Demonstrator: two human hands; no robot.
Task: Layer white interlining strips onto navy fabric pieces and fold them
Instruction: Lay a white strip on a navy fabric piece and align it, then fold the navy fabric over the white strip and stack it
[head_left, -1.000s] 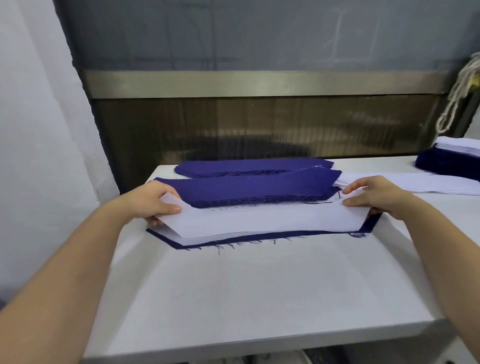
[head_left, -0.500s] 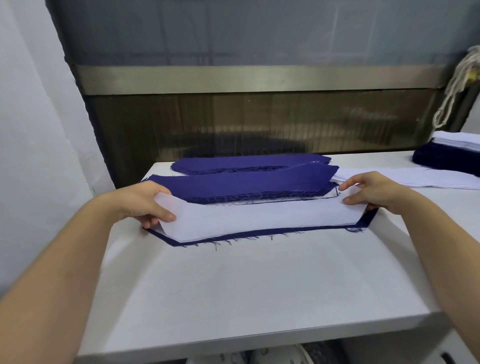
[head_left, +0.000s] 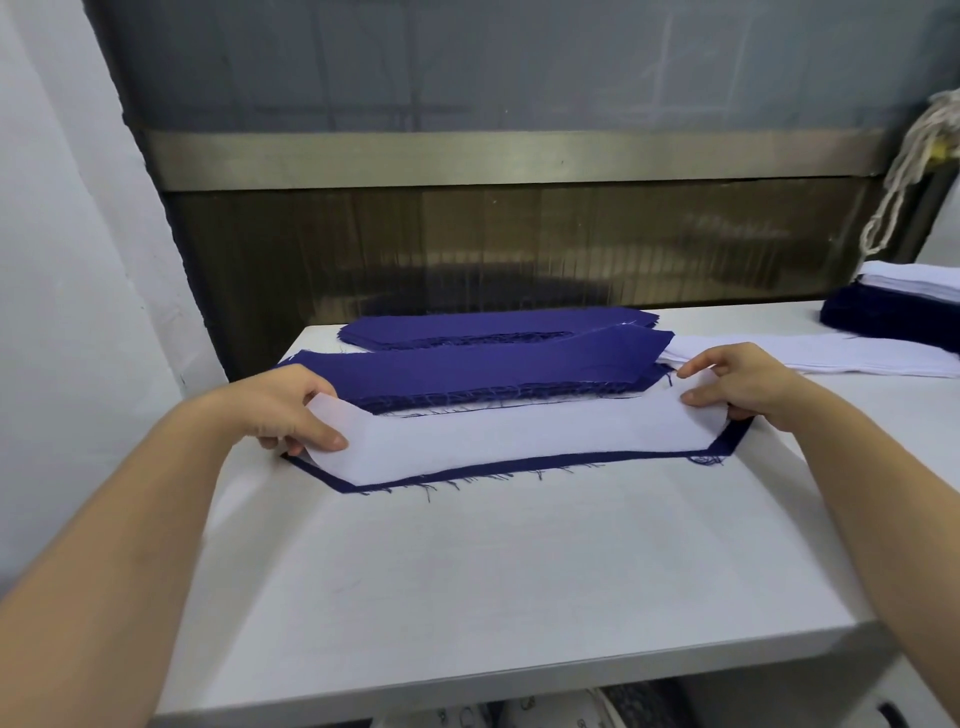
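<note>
You have 2 hands in view, both on 1 white interlining strip (head_left: 519, 436): your left hand (head_left: 291, 410) pinches its left end, thumb on top and fingers curled under, and your right hand (head_left: 743, 384) pinches its right end, where the corner curls up a little. The strip lies on 1 navy fabric piece (head_left: 467, 474) in the middle of the tabletop (head_left: 519, 597). A thin navy border shows along the near edge and at both angled ends, with loose threads fraying out of it. Just behind the strip sit 2 navy stacks: the near stack (head_left: 493, 364), whose frayed front edge almost meets the strip's far edge, and the far stack (head_left: 493, 327) beyond it, close to the dark wall panel (head_left: 519, 249). To the right of them lies 1 pile of white strips (head_left: 805, 358), just past your right fingers, and 1 dark stack topped with white (head_left: 893, 306) stands at the far right, under a hanging cord (head_left: 904, 171). Between the navy border and the tabletop's front edge runs a broad stretch of plain white surface; on the left, the piece reaches close to the tabletop's side edge.
</note>
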